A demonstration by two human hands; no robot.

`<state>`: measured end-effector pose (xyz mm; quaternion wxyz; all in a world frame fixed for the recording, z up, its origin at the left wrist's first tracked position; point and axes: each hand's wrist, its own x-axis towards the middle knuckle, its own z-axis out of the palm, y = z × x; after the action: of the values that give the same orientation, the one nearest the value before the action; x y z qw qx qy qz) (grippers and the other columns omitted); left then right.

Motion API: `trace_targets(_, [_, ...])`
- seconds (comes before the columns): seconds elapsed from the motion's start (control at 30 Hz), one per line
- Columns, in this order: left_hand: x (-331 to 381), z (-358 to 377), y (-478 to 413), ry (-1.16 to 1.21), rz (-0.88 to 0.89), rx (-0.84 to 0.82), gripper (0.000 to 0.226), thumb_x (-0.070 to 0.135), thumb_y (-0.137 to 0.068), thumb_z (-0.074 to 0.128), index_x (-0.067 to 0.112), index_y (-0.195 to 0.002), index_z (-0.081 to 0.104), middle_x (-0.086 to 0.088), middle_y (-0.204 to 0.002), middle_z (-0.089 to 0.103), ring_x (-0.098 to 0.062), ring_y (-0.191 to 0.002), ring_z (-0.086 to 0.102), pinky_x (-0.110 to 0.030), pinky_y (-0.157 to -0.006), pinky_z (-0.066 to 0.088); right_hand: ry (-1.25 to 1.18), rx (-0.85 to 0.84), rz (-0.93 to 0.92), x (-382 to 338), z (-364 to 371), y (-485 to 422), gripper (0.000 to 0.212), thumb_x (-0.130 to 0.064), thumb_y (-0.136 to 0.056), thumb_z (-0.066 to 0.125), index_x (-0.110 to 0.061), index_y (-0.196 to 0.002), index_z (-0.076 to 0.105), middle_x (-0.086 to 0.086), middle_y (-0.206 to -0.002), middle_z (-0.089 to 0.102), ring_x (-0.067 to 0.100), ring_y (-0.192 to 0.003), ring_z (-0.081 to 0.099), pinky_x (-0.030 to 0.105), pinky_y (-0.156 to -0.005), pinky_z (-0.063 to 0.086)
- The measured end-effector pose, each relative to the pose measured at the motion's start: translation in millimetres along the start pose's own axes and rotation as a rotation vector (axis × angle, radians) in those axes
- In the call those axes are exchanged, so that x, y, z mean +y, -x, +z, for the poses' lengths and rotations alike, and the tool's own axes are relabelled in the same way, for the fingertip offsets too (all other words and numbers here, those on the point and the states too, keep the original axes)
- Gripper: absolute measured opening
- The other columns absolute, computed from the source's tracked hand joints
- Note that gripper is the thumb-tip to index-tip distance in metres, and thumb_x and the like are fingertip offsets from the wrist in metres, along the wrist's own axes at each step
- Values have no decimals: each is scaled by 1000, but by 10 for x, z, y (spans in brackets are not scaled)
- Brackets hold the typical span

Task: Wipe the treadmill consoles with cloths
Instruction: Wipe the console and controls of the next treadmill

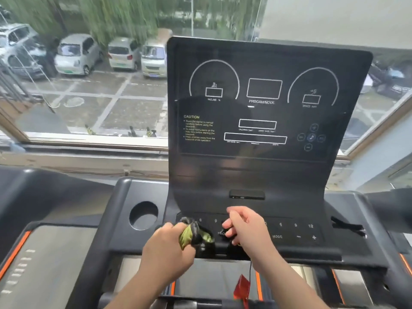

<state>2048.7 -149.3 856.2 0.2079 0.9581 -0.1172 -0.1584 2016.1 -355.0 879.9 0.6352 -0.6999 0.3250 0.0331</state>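
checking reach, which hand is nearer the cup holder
Left. The left hand, gripping the cloth, sits just right of and below the cup holder; the right hand is farther right, over the buttons.

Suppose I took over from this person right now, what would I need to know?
Left hand grips a bunched green-grey cloth at the left end of the button panel.
Right hand is over the panel's middle, fingers curled, apparently pinching a small black piece; a cord hangs below it towards a red clip.
Done: cannot tell which parts are already wiped.
Left: probably the rest of the button panel, the upright display and the cup holder.
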Motion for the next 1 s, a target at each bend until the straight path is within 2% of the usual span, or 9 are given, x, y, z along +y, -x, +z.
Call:
trace_targets(0.1, [79, -116, 49, 175, -10, -133, 17, 38, -68, 53, 24, -77, 55, 5, -67, 64, -17, -68, 62, -34, -64, 54, -57, 56, 16, 46, -43, 70, 20, -14, -103, 52, -19, -106, 72, 2, -75, 75, 14, -61, 61, 29, -53, 46])
trace_targets(0.17, [135, -261, -54, 273, -15, -98, 13, 33, -70, 55, 22, -75, 58, 5, -62, 66, -13, -62, 63, -35, -64, 57, -96, 90, 20, 46, -95, 121, 20, -15, -103, 54, -18, -105, 73, 4, -75, 75, 15, -60, 59, 30, -54, 46])
trace_targets(0.3, [409, -672, -568, 329, 159, 226, 7, 33, -83, 65, 30, -84, 58, 6, -82, 59, -11, -75, 57, -28, -63, 43, -108, 123, 19, -57, -185, 184, 21, -13, -101, 54, -17, -102, 74, 9, -79, 76, 18, -61, 60, 31, -56, 50])
trace_targets(0.4, [685, -794, -1023, 255, 337, 366, 27, 31, -83, 68, 30, -108, 61, 2, -99, 55, -22, -90, 55, -37, -77, 50, -106, 109, 33, -164, -212, 139, 24, -13, -101, 51, -18, -105, 74, 8, -80, 76, 17, -63, 62, 32, -59, 51])
trace_targets(0.5, [853, -712, -1294, -67, 494, 337, 51, 29, -83, 66, 30, -133, 57, -2, -127, 55, -31, -111, 50, -47, -93, 52, -90, 114, 22, -283, -247, 78, 23, -16, -101, 51, -19, -106, 74, 6, -81, 76, 16, -65, 63, 31, -58, 51])
trace_targets(0.6, [796, -579, -1334, -173, 525, 337, 56, 27, -83, 64, 31, -138, 55, -3, -136, 53, -33, -118, 48, -49, -95, 53, -92, 111, 6, -405, -289, 52, 21, -16, -102, 52, -18, -105, 73, 7, -81, 75, 16, -65, 62, 30, -58, 51])
trace_targets(0.8, [425, -517, -1274, 3, 335, 337, 51, 21, -83, 65, 21, -134, 62, -11, -125, 56, -36, -110, 49, -48, -89, 54, -112, 64, 27, -546, -212, 12, 22, -12, -102, 50, -13, -106, 71, 7, -78, 72, 18, -64, 58, 25, -53, 47])
trace_targets(0.9, [122, -550, -1155, -126, 181, 275, 43, 24, -85, 64, 21, -128, 63, -7, -120, 55, -32, -112, 49, -42, -92, 50, -137, 19, 34, -559, -142, 44, 19, -11, -102, 52, -11, -106, 71, 8, -76, 70, 21, -65, 56, 26, -52, 45])
trace_targets(1.0, [-65, -572, -960, -246, -3, 108, 33, 32, -85, 55, 28, -118, 60, -1, -113, 52, -26, -117, 49, -38, -89, 51, -134, -10, 28, -512, -90, 80, 17, -13, -102, 55, -10, -106, 71, 8, -75, 71, 22, -66, 57, 26, -52, 45])
